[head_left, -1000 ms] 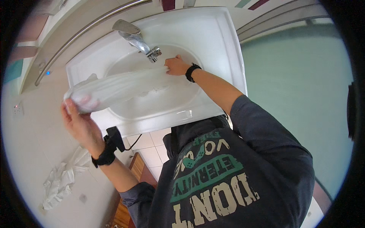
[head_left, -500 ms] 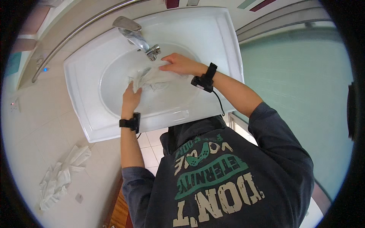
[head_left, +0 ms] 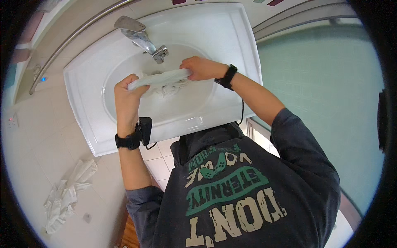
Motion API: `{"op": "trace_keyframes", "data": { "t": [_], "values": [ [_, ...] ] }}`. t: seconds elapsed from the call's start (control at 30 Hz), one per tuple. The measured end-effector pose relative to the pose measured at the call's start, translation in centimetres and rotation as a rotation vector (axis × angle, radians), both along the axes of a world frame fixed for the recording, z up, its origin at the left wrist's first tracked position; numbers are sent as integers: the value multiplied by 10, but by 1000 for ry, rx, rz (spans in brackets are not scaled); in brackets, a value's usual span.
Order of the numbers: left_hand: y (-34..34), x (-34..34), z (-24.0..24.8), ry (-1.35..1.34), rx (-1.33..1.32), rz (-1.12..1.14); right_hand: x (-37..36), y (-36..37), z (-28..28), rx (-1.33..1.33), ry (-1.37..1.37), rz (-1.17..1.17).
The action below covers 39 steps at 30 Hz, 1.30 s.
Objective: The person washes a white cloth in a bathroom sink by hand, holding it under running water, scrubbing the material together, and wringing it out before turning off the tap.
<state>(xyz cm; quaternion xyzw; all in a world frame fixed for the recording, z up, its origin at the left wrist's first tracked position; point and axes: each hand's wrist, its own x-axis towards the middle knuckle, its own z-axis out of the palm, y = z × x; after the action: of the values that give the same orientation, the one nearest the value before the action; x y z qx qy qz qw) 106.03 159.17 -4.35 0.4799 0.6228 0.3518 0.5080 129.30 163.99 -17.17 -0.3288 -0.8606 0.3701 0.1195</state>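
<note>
A wet-looking white cloth (head_left: 163, 77) is stretched between my two hands above the basin of the white sink (head_left: 165, 109). My left hand (head_left: 126, 98) is closed round its left end, with the thumb along the near side. At the other end, my right hand (head_left: 204, 68) grips the cloth in bent fingers. Loose white folds hang below the stretched part, down in the bowl. Over the basin, just beyond the cloth, is the chrome faucet (head_left: 142, 41). Each of my wrists wears a black strap.
Along the far left wall runs a curved metal rail (head_left: 76, 37). Crumpled white material (head_left: 68, 194) hangs at the lower left. A frosted glass panel (head_left: 318, 91) stands on the right, close to my right arm.
Both hands have come up from the basin with the cloth, which is now pulled taut between them. My left hand has moved left and closed on its end.
</note>
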Motion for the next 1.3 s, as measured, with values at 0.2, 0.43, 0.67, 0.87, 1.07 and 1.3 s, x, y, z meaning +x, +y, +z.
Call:
{"op": "trace_keyframes", "data": {
  "t": [0.2, 0.43, 0.67, 0.87, 1.07, 1.3],
  "values": [
    [-12, -10, 65, -284, 177, 223, -35, 20, -53, -474, 255, -268],
    [-24, -65, 17, -462, 22, 579, -44, 12, -50, -1289, 776, -682],
    [-40, -94, -87, -40, -46, 644, -20, 17, -23, -1189, 1077, -803],
    [-38, -100, -161, 416, -79, 375, -25, 3, 22, -1057, 699, -588],
    [-3, 3, -149, -444, -250, 42, -43, -8, 9, -1301, 828, -419],
    [4, 7, -129, -539, -193, 181, -43, 4, -53, -581, 469, -567]
  ]
}}
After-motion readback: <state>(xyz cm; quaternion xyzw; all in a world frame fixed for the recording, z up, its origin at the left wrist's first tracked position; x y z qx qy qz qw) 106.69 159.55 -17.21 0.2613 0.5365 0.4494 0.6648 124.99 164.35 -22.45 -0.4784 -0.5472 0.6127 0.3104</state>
